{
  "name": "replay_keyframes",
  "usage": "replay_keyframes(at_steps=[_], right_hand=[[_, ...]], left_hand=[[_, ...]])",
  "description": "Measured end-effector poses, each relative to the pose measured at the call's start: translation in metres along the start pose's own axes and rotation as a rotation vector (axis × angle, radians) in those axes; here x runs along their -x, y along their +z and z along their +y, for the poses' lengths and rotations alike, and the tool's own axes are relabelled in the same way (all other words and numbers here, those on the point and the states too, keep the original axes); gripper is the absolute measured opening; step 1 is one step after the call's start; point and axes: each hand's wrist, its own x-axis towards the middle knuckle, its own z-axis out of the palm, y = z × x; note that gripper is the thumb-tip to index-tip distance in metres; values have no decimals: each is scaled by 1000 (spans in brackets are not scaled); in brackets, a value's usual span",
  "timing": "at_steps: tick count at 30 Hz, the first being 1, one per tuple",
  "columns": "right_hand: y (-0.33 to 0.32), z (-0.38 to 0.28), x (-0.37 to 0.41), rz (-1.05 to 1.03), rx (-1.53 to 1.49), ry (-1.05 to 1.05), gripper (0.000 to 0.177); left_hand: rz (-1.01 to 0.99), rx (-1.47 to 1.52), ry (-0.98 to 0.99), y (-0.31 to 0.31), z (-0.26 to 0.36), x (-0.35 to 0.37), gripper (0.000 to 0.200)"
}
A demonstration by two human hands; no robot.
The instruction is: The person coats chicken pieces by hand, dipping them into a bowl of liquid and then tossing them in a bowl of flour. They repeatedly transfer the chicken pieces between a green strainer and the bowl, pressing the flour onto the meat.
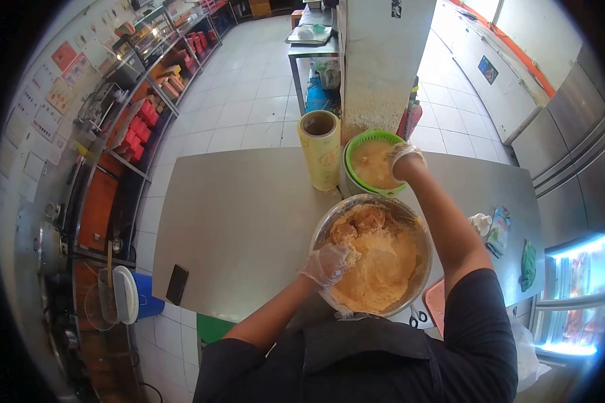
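A large metal bowl (425,270) of pale orange flour (378,263) stands in front of me, with lumpy coated pieces (361,221) at its far side. My left hand (326,264), in a clear plastic glove, rests over the bowl's left rim. Its fingers are extended at the flour, their tips coated. Behind the bowl, a green colander (351,176) sits inside a round pot and holds cloudy tan liquid (373,161) with a few pieces showing. My gloved right hand (407,160) is closed at the colander's right rim; its fingertips are partly hidden.
A big roll of plastic film (320,151) stands upright left of the colander, before a pillar (383,67). A phone (177,284) lies at the metal table's (242,215) left edge. Scissors (418,317), a pink tray (435,302), a packet (499,232) and green cloth (528,265) lie rightward.
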Motion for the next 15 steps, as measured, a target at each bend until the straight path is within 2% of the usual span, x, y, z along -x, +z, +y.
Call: replay_keyframes(at_steps=[2, 4, 5, 7, 8, 10, 11, 12, 14, 15], right_hand=[[14, 13, -3, 87, 29, -25, 34], [9, 10, 49, 280, -98, -25, 37], [52, 19, 50, 406, -175, -111, 39], [83, 11, 101, 612, -318, -214, 42], [63, -11, 150, 695, -385, -233, 43], [97, -33, 189, 592, -391, -230, 40], [115, -39, 209, 522, -457, -281, 37], [132, -43, 229, 453, -523, -333, 35], [141, -61, 264, 442, -564, -213, 28], [148, -69, 274, 350, -545, -170, 29]], left_hand=[[74, 58, 4, 3, -1, 2, 42], [183, 116, 26, 5, 0, -2, 45], [229, 135, 35, -1, 5, -6, 46], [291, 137, 35, -43, 41, -21, 46], [305, 90, 47, -46, 41, -35, 46], [334, -9, 67, -52, 40, -68, 47], [422, -40, 132, -74, 58, -85, 43], [404, 10, 121, -76, 51, -111, 37], [343, -10, 86, -75, 43, -165, 25], [297, -80, 67, -74, 41, -195, 20]])
